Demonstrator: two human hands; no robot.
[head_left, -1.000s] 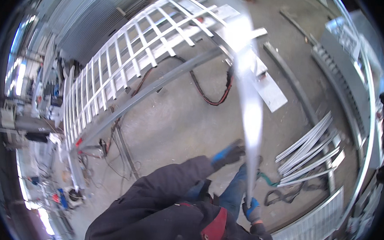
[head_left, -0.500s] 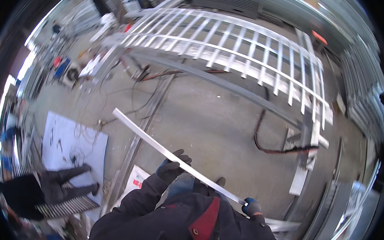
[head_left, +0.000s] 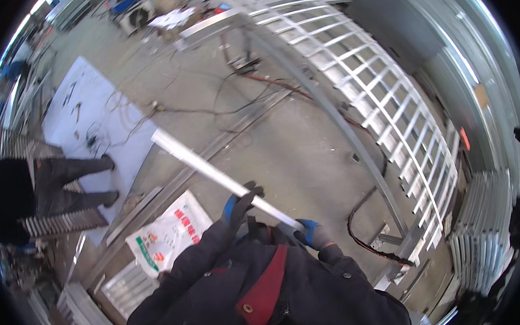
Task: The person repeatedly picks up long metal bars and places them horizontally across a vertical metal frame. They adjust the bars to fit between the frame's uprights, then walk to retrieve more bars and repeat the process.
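Bar [head_left: 212,170] swung leftward since earlier | left hand [head_left: 238,204] grip closed on it | right hand [head_left: 313,234] seemingly too

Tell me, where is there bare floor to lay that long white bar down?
Bare concrete lies between the long white metal bar and the white lattice gate frame. It is crowded lower left by the printed white sack and grey rails; cables cross farther up.

It was a metal workshop. A large welded grille [head_left: 388,105] lay on the concrete floor [head_left: 308,153], with cables [head_left: 240,96] trailing across it, steel bars [head_left: 169,187] lying loose, stacked metal sections [head_left: 482,230] at the right, and a white sheet [head_left: 101,123] strewn with small tools.
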